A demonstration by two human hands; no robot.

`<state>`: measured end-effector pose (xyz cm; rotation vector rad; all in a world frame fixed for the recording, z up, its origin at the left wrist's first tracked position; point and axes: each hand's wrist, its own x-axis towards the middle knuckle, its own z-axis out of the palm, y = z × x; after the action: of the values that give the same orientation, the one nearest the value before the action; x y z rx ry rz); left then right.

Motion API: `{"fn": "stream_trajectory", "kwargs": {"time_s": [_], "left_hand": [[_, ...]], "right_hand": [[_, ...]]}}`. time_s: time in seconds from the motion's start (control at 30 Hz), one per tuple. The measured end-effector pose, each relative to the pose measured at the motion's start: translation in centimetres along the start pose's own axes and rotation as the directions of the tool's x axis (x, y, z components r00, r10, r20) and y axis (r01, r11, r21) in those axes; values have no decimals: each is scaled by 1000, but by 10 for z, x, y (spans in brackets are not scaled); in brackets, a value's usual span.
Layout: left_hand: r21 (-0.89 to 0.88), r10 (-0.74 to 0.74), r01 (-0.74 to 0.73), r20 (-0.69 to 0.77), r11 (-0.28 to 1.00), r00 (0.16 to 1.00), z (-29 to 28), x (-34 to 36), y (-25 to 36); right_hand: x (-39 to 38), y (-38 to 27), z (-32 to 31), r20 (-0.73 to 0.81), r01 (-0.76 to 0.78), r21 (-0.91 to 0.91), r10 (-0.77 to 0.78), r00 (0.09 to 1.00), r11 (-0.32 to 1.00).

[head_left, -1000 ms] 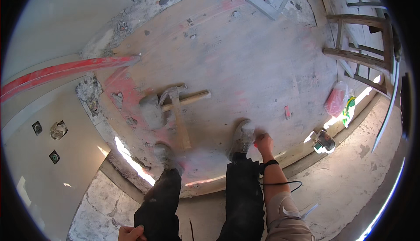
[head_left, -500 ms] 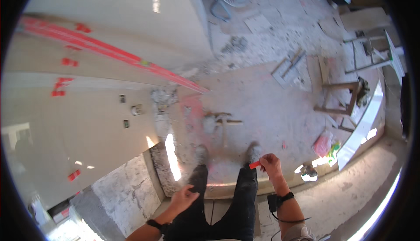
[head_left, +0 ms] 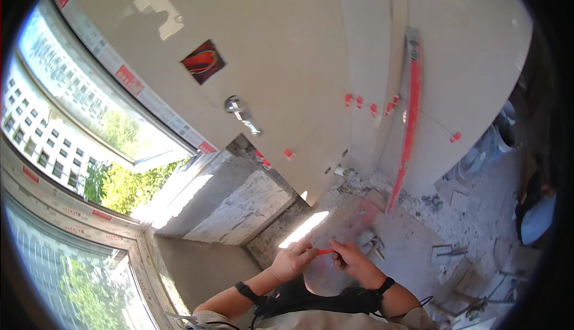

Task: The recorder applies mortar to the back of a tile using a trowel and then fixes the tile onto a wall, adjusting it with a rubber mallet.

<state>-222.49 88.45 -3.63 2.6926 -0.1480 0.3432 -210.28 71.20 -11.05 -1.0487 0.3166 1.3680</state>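
Note:
A small red tile-levelling wedge (head_left: 324, 251) lies between my two hands, in front of my body. My left hand (head_left: 293, 261) is closed, its fingertips pinching the wedge's left end. The other end is gripped by my right hand (head_left: 354, 260), whose fingers are curled in. Similar red wedges (head_left: 373, 110) stick out along the joints of the large beige wall tiles (head_left: 287, 49). A long red spirit level (head_left: 411, 114) leans upright against the tiled wall, its foot on the floor.
An open window (head_left: 113, 126) fills the left side above a rough concrete ledge (head_left: 203, 270). The tile has a square wiring cutout (head_left: 203, 62) and a chrome fitting (head_left: 242, 114). Tools (head_left: 373, 245) and rubble lie on the floor. Another person (head_left: 536, 213) is at far right.
My view has swung left toward the wall and window. My hands have come together, and my left hand has joined my right on the red wedge.

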Motion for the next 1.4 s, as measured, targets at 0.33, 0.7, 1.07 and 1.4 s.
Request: {"fn": "stream_trajectory", "kwargs": {"time_s": [0.33, 0.7, 1.07, 1.4], "left_hand": [[254, 33, 44, -290, 966, 956, -142, -45, -183], [234, -494, 531, -200, 814, 846, -205, -13, -322], [33, -632, 653, -222, 757, 743, -176, 18, -339], [194, -742, 718, 106, 668, 662, -155, 39, -362]], "right_hand": [[100, -51, 250, 119, 170, -224, -146, 982, 960], [172, -98, 301, -43, 569, -453, -655, 755, 686], [145, -113, 323, 122, 519, -806, -777, 617, 286], [238, -113, 316, 183, 526, -621, -546, 818, 580]]}}
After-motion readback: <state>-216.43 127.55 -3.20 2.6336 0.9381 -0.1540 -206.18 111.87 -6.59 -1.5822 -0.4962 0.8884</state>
